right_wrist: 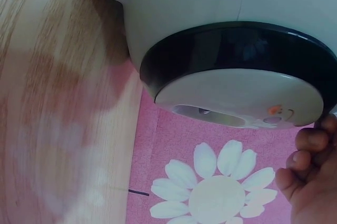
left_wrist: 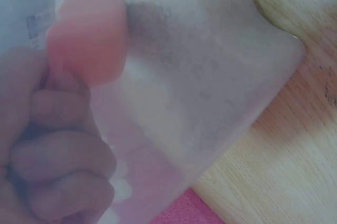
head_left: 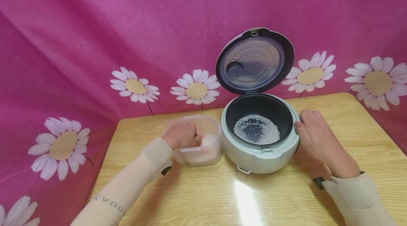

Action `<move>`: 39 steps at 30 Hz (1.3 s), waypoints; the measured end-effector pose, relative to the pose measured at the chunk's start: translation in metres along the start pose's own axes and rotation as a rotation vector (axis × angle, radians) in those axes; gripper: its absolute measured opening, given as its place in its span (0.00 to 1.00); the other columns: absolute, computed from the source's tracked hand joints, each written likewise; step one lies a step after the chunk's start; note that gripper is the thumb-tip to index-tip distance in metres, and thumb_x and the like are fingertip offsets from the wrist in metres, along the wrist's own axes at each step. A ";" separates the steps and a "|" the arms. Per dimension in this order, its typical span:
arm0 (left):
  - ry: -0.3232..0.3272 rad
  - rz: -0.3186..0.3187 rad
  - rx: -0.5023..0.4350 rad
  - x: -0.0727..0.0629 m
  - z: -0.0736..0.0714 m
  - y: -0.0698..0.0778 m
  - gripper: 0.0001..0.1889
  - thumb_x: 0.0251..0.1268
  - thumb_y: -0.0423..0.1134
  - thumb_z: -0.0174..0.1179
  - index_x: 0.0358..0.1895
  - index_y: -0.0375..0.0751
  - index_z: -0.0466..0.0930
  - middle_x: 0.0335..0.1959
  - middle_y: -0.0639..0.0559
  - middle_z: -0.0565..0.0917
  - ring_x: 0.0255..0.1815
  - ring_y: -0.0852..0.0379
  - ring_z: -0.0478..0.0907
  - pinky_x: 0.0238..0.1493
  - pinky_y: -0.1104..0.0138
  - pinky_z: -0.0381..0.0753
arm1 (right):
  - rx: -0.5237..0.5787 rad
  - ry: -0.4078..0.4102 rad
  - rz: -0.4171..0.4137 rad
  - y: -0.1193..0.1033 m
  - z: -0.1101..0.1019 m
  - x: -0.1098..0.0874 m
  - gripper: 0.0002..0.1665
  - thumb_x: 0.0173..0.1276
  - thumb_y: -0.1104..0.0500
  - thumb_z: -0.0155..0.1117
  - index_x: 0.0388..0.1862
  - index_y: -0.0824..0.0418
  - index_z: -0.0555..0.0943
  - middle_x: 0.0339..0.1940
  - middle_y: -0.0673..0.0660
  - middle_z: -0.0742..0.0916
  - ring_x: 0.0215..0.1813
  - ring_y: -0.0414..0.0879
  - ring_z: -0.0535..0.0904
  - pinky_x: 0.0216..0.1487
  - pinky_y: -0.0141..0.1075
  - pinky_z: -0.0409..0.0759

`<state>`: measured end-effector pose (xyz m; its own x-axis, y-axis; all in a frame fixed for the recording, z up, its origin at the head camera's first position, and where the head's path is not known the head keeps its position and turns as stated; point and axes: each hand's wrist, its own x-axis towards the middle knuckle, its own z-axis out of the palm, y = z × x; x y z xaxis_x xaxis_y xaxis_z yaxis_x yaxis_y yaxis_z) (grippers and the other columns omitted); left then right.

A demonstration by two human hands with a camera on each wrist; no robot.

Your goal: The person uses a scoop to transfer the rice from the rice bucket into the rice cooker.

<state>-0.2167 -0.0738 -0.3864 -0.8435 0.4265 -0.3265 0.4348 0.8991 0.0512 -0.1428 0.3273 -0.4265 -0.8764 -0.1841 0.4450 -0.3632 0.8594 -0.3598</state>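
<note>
Head view: the left hand point(head_left: 182, 135) reaches into a translucent, pale plastic tub point(head_left: 200, 158), fingers clamped on a red plastic scoop point(left_wrist: 92, 40) that the hand mostly conceals here. The tub, containing white rice point(head_left: 208, 140), stands on a wood-grain table point(head_left: 190, 197), just left of a round, white rice cooker point(head_left: 259, 162). The right hand point(head_left: 314, 136), fingers bent, touches the cooker's right side; whether they clamp cannot be told. The dark-rimmed lid point(head_left: 254, 58) stands raised behind the black pot point(head_left: 259, 104), where loose grains point(head_left: 270, 130) lie. A magenta, daisy-printed cloth point(head_left: 159, 24) hangs behind.
</note>
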 end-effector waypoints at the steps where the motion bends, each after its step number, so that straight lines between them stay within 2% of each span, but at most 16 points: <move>1: -0.001 0.004 -0.010 0.000 0.000 0.000 0.21 0.69 0.46 0.57 0.13 0.52 0.72 0.12 0.59 0.64 0.19 0.58 0.66 0.24 0.65 0.64 | -0.001 -0.001 0.001 0.000 0.000 0.000 0.06 0.75 0.61 0.50 0.38 0.63 0.71 0.31 0.57 0.72 0.41 0.50 0.64 0.42 0.40 0.60; 11: -0.014 -0.002 -0.060 0.001 0.001 -0.001 0.19 0.69 0.46 0.56 0.15 0.51 0.74 0.13 0.59 0.65 0.20 0.59 0.67 0.25 0.67 0.65 | 0.007 -0.012 0.010 0.001 0.001 -0.001 0.06 0.75 0.61 0.49 0.39 0.63 0.71 0.33 0.57 0.72 0.42 0.49 0.63 0.43 0.40 0.60; 19: -0.019 0.002 -0.077 0.001 0.001 -0.001 0.20 0.69 0.45 0.56 0.15 0.51 0.73 0.13 0.59 0.64 0.20 0.58 0.66 0.25 0.66 0.64 | 0.012 0.024 -0.018 0.001 0.002 -0.001 0.06 0.75 0.61 0.48 0.37 0.63 0.70 0.31 0.56 0.72 0.40 0.49 0.63 0.42 0.38 0.58; 28: 0.000 0.015 -0.184 -0.001 0.003 -0.002 0.21 0.67 0.45 0.56 0.13 0.50 0.69 0.13 0.60 0.64 0.19 0.59 0.66 0.25 0.67 0.65 | 0.016 0.040 -0.039 0.000 0.002 0.001 0.06 0.73 0.63 0.48 0.35 0.62 0.69 0.30 0.56 0.71 0.40 0.49 0.63 0.43 0.38 0.57; 39: 0.006 0.024 -0.185 -0.002 0.001 -0.001 0.20 0.66 0.46 0.55 0.13 0.50 0.70 0.14 0.59 0.63 0.20 0.59 0.65 0.25 0.67 0.64 | 0.010 0.030 -0.014 0.002 0.002 0.000 0.05 0.74 0.62 0.49 0.37 0.62 0.71 0.31 0.56 0.72 0.41 0.49 0.64 0.43 0.38 0.59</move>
<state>-0.2153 -0.0753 -0.3868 -0.8358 0.4480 -0.3175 0.3896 0.8913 0.2321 -0.1438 0.3278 -0.4290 -0.8614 -0.1817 0.4743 -0.3786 0.8522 -0.3610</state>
